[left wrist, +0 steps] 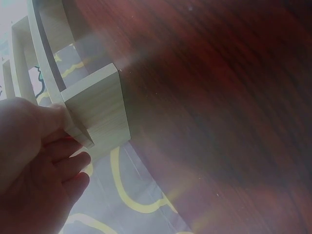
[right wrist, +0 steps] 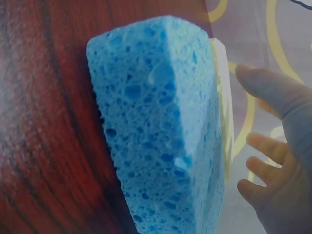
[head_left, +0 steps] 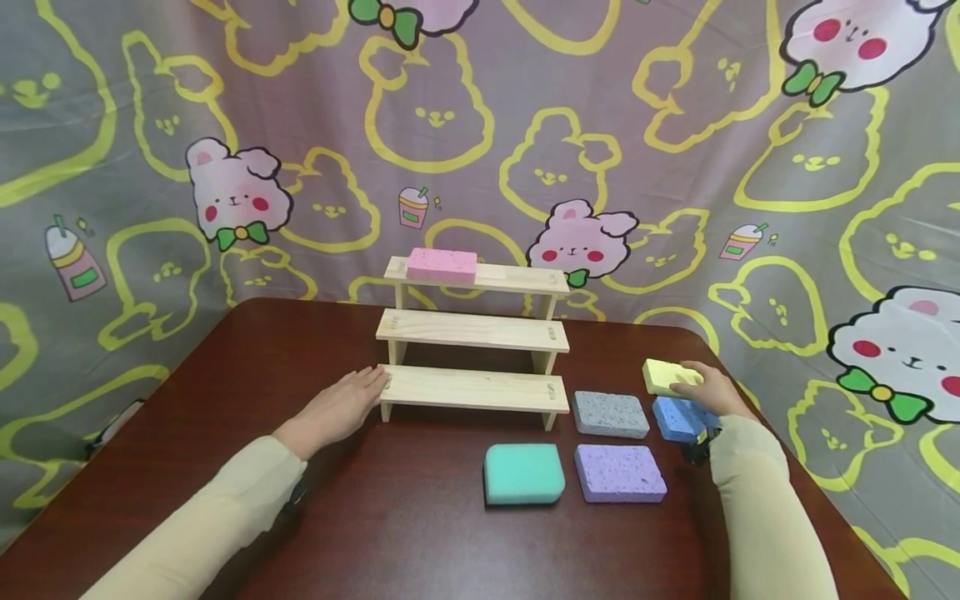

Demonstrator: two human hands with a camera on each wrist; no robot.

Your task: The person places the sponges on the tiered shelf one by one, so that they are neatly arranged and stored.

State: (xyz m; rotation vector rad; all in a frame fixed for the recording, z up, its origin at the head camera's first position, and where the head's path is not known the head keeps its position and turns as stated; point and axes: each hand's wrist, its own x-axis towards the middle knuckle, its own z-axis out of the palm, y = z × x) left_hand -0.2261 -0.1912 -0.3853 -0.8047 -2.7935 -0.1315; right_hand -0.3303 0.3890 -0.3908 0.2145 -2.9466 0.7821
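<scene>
a table (head_left: 420, 542) is bearing a rack (head_left: 472, 327); my left hand (head_left: 336, 410) is pinching its lowest board (head_left: 472, 388). my right hand (head_left: 714, 388) is hanging spread by the yellow sponge (head_left: 660, 378), right of the rack. pink (head_left: 442, 265) is resting topmost, likely done; teal (head_left: 524, 473), purple (head_left: 621, 473), grey (head_left: 611, 415), blue (head_left: 675, 418), yellow are likely remaining.

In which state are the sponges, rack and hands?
Wooden rack: upright on table
Pink sponge: flat on top step
Blue sponge: flat on table
Yellow sponge: behind blue sponge
Gray sponge: flat on table
Purple sponge: flat on table
Teal sponge: flat on table
Left hand: touching rack's lowest step
Right hand: open, at yellow sponge
</scene>
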